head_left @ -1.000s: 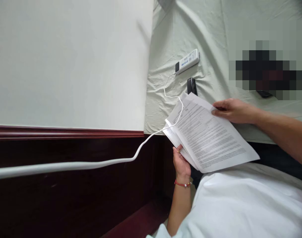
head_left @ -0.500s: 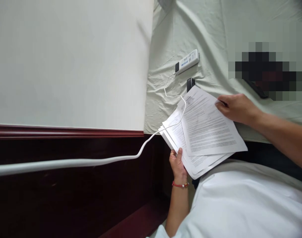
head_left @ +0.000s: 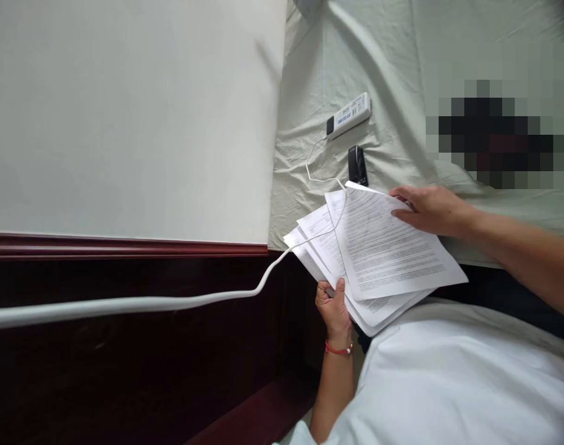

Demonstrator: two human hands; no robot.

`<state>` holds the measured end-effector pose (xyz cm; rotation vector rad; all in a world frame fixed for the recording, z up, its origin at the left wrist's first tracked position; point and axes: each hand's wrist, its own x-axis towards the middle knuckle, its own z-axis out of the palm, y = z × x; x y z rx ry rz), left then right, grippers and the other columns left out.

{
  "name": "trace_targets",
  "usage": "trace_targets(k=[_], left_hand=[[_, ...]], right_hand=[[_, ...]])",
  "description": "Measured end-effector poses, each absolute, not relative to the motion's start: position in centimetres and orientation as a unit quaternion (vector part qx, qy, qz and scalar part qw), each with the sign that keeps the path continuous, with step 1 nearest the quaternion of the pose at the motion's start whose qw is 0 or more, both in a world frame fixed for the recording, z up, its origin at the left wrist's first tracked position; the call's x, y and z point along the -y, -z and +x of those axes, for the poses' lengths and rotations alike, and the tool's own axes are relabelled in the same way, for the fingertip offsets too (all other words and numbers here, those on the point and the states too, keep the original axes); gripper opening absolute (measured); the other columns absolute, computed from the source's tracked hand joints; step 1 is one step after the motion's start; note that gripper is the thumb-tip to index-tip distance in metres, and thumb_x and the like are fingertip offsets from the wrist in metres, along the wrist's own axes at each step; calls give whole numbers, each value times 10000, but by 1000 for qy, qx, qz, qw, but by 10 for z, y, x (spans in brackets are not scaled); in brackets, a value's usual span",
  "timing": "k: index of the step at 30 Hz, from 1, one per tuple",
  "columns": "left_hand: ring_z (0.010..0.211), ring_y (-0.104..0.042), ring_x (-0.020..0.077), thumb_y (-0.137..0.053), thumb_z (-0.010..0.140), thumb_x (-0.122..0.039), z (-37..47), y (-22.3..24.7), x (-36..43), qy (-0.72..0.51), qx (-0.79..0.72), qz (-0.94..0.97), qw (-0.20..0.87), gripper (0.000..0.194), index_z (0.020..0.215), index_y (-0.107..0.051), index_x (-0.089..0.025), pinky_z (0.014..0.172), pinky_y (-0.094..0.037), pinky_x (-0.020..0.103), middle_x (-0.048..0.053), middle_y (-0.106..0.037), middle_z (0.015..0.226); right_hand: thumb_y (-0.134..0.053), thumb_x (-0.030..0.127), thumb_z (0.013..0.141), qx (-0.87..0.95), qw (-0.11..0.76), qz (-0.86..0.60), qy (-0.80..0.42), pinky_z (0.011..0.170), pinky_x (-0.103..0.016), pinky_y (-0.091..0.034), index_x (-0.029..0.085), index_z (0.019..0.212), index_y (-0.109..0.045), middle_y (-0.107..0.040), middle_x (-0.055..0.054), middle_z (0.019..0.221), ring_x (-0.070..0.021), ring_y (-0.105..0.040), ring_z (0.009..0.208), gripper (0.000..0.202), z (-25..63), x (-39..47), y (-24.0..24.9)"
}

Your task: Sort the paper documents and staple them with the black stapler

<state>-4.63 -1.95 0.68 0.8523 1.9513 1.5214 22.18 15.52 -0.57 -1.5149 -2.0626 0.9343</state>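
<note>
Several printed sheets (head_left: 393, 247) are fanned out over my lap at the edge of the bed. My left hand (head_left: 333, 307) grips the stack at its lower left edge, thumb on top, a red bracelet on the wrist. At the upper right edge of the top sheet, my right hand (head_left: 430, 210) has that sheet between thumb and fingers. Beyond the papers, a black object (head_left: 357, 165) lies on the green sheet, and past it a white power bank (head_left: 349, 116) with a thin cable.
A thick white cable (head_left: 170, 303) crosses the view in front of the papers. To the left stands a white panel (head_left: 124, 123) with a dark red trim (head_left: 124, 245). A pixelated dark area (head_left: 499, 133) covers part of the bedding (head_left: 388, 37) at right.
My right hand has moved slightly left and down, with its fingers less curled. The top sheet has shifted down, the sheets below are fanned wider to the left, and more of the black object shows.
</note>
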Motion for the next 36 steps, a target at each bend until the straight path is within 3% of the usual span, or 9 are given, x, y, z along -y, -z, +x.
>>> trace_targets(k=[6,11,14,17,21,24,33,36], left_hand=[[661,-546,89,-963,615,-554,-42,-8,20,-566,-704,325,281,653,678,-424,-190,707,-486,229,-66,-554,657],[622,-505,70,-976,628,-503,-44,-10,24,-570,-692,331,295,640,663,-424,-180,687,-472,211,-80,-509,623],[639,-538,76,-986,619,-479,-44,-10,25,-575,-680,326,318,626,671,-439,-179,717,-497,223,-77,-539,636],[725,-625,107,-981,629,-487,-43,-8,23,-586,-664,299,355,592,719,-480,-185,787,-536,255,-47,-649,736],[797,-694,141,-932,697,-544,-41,-3,19,-591,-666,249,381,508,851,-602,-189,837,-555,288,4,-737,868],[914,-739,205,-905,707,-596,-41,-1,18,-586,-674,210,399,566,1013,-673,-180,906,-567,356,67,-767,979],[950,-719,182,-937,685,-479,-51,3,17,-586,-684,197,387,577,1050,-572,-221,936,-541,350,44,-747,1059],[896,-709,164,-948,660,-422,-53,4,17,-587,-679,197,394,549,998,-572,-208,915,-537,332,26,-737,990]], right_hand=[[-568,394,921,718,272,-555,-321,902,-446,-533,252,1333,-614,-708,-117,1330,-344,-704,1113,438,222,-155,13],[-614,420,900,700,254,-547,-383,817,-417,-536,272,1304,-590,-769,-87,1096,-326,-724,977,431,226,-159,8],[-621,401,897,698,233,-531,-420,762,-373,-509,264,1137,-620,-768,-74,991,-294,-718,907,277,230,-160,-2],[-595,344,908,696,220,-531,-430,763,-364,-482,239,1028,-613,-765,-100,994,-281,-706,902,161,232,-159,-7],[-554,342,932,690,229,-554,-406,799,-390,-482,236,1101,-625,-773,-126,1070,-307,-704,964,211,230,-157,-4],[-521,368,956,691,236,-568,-379,838,-406,-486,217,1176,-630,-763,-160,1171,-343,-702,1061,289,228,-156,-2],[-535,332,961,671,254,-595,-362,855,-397,-487,161,1176,-633,-758,-193,1149,-330,-698,1027,291,231,-156,-8],[-536,330,961,672,254,-595,-361,865,-398,-491,154,1188,-636,-759,-197,1160,-335,-704,1044,303,231,-157,-7]])
